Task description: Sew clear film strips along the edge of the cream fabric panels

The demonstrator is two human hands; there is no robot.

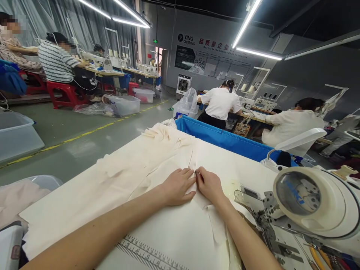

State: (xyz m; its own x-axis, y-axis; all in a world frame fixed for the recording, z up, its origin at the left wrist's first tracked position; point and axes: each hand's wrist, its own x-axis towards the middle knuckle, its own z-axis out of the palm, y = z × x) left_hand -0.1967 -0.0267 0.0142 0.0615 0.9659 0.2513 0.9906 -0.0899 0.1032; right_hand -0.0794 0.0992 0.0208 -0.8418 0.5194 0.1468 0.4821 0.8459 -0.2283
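Note:
Cream fabric (118,176) is spread over the white table, bunched in folds at the far end. My left hand (180,186) lies flat on it, thumb apart from the fingers. Just to its right, my right hand (208,183) is closed in a pinch, its fingertips almost meeting the left ones. A tiny dark spot shows at the pinch, too small to name. Beneath the right wrist, a strip of the fabric hangs toward me. A printed ruler scale (146,255) crosses the tabletop near my left forearm.
A sewing machine (315,202) stands close on the right, with orange-handled scissors (319,257) below it. A blue cloth bin (219,137) borders the table's far edge. A clear tub (53,182) holds fabric at left. Several people sit at machines beyond.

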